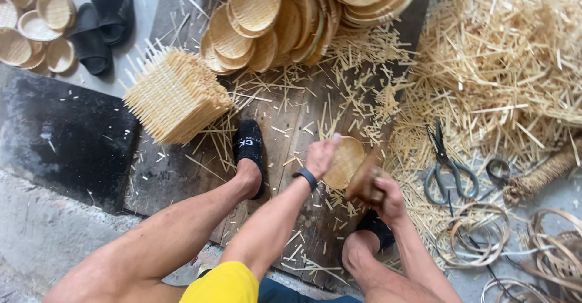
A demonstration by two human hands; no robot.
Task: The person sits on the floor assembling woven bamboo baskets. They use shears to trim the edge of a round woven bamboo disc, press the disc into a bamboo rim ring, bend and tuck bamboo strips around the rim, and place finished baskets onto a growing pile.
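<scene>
We see a dark wooden board (291, 133) on the grey concrete floor (36, 230) — strewn with bamboo offcuts (485, 54). On it lie a square woven stack (176, 97) and a heap of round woven trays (285, 18); scissors (445, 169), bamboo hoops (473, 239) and black sandals (103, 21) rest nearby.

Woven bamboo, pale and matt, makes up the small round tray (344, 161) at centre; the stacked trays (285, 18) along the top show the same dry, ribbed weave. Rough splintery bamboo offcuts (503, 66) heap at right. The scissors (447, 166) are dull grey metal. Worn, scuffed wooden planks (291, 127) lie beneath, beside coarse grey concrete floor (36, 224) at lower left. Upper left, the sandals (103, 21) look like smooth black rubber.
</scene>
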